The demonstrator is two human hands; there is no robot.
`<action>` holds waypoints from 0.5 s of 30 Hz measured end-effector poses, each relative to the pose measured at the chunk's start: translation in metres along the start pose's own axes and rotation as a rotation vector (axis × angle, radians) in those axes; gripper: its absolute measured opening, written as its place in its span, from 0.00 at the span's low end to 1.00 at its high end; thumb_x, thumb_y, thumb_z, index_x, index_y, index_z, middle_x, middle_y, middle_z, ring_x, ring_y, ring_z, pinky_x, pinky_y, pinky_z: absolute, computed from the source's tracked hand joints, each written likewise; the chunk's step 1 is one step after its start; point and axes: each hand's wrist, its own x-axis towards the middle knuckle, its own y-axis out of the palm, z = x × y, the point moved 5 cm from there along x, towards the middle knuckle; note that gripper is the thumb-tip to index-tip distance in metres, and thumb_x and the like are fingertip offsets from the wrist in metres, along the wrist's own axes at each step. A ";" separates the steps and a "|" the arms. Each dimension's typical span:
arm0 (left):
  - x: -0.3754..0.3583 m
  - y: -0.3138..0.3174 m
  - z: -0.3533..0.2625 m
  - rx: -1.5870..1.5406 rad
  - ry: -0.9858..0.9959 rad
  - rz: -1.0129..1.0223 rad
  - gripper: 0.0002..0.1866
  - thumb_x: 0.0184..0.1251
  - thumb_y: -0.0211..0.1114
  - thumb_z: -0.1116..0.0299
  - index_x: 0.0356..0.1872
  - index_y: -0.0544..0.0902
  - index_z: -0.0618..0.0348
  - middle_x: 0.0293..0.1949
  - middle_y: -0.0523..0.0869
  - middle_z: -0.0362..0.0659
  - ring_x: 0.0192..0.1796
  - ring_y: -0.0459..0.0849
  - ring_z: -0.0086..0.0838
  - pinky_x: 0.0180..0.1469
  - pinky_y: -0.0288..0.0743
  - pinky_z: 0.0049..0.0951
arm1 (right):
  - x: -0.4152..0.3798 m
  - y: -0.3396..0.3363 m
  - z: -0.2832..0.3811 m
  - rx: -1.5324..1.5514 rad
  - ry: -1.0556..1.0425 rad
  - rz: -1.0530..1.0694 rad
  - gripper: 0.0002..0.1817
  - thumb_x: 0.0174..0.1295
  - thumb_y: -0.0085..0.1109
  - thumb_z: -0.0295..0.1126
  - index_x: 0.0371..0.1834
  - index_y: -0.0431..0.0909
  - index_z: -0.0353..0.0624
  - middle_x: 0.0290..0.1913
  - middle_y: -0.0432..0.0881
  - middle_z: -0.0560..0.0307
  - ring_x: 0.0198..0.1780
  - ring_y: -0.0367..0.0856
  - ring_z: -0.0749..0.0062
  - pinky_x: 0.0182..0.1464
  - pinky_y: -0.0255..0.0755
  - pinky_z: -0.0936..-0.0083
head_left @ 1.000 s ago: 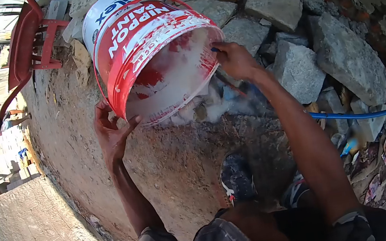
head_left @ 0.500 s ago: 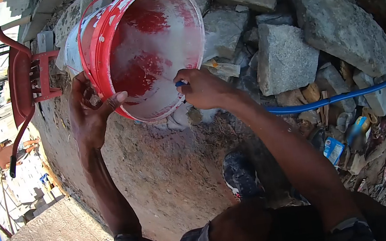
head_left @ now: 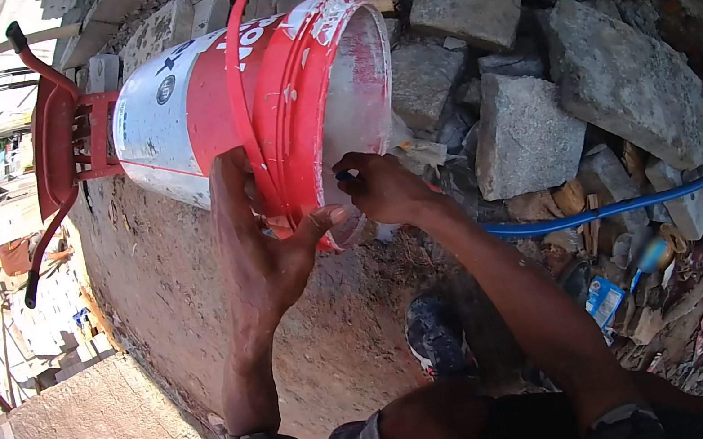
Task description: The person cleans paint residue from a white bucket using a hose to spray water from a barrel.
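A red and white paint bucket (head_left: 198, 106) lies tipped on its side in the air, its mouth facing right. My left hand (head_left: 259, 242) grips the bucket's red rim from below, thumb hooked over the edge. My right hand (head_left: 383, 187) is at the bucket's mouth, shut on the end of a blue hose (head_left: 622, 202) that runs off to the right. White residue coats the inside of the bucket. The red wire handle (head_left: 240, 54) loops over the bucket's side.
Broken concrete blocks (head_left: 529, 129) are piled ahead and to the right. A red metal chair (head_left: 52, 128) stands upper left on the dirt ground (head_left: 170, 283). My shoe (head_left: 432, 335) is below the bucket. Litter (head_left: 604, 300) lies at lower right.
The bucket has turned from mouth-toward-me to side-on, mouth facing right. My left hand shifted from the bucket's left side to under the rim. My right hand stayed at the mouth with the hose.
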 end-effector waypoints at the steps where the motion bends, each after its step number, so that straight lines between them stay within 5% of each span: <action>1: -0.002 0.003 0.001 0.091 0.020 0.009 0.41 0.43 0.83 0.70 0.59 0.67 0.60 0.49 0.77 0.43 0.47 0.82 0.27 0.40 0.83 0.29 | 0.008 0.005 -0.005 -0.021 -0.060 -0.020 0.16 0.64 0.56 0.31 0.54 0.78 0.41 0.42 0.85 0.38 0.48 0.84 0.45 0.52 0.74 0.54; 4: -0.011 0.006 -0.016 0.125 0.104 -0.034 0.40 0.43 0.78 0.74 0.58 0.63 0.66 0.46 0.68 0.56 0.50 0.70 0.54 0.52 0.66 0.48 | -0.002 -0.005 0.013 -0.072 -0.314 0.063 0.24 0.58 0.65 0.36 0.57 0.76 0.43 0.55 0.81 0.46 0.55 0.81 0.49 0.56 0.75 0.60; 8: -0.012 0.000 -0.019 0.092 0.173 -0.158 0.46 0.41 0.74 0.77 0.65 0.58 0.66 0.48 0.67 0.59 0.51 0.68 0.57 0.53 0.65 0.50 | -0.001 0.000 0.007 0.650 -0.214 0.184 0.41 0.51 0.73 0.34 0.69 0.63 0.39 0.65 0.73 0.51 0.64 0.74 0.61 0.63 0.71 0.59; 11: 0.001 -0.003 -0.010 0.021 0.136 -0.090 0.45 0.39 0.75 0.76 0.62 0.60 0.66 0.48 0.67 0.58 0.53 0.68 0.57 0.54 0.64 0.51 | -0.005 -0.011 0.011 0.362 -0.438 0.070 0.35 0.53 0.68 0.30 0.66 0.66 0.38 0.63 0.75 0.51 0.63 0.75 0.61 0.62 0.71 0.62; 12: 0.008 -0.010 -0.004 0.032 0.145 -0.080 0.44 0.37 0.77 0.75 0.59 0.61 0.65 0.48 0.68 0.57 0.52 0.68 0.56 0.53 0.65 0.49 | 0.002 -0.009 -0.001 -0.028 -0.364 0.014 0.27 0.55 0.61 0.25 0.62 0.71 0.36 0.58 0.78 0.51 0.61 0.76 0.65 0.60 0.71 0.67; 15: 0.026 -0.033 0.006 0.078 0.210 -0.036 0.42 0.32 0.83 0.70 0.52 0.65 0.63 0.45 0.71 0.53 0.48 0.72 0.49 0.49 0.68 0.43 | 0.008 -0.004 0.001 0.287 -0.127 0.084 0.17 0.60 0.55 0.23 0.54 0.77 0.36 0.44 0.84 0.46 0.46 0.84 0.66 0.49 0.75 0.71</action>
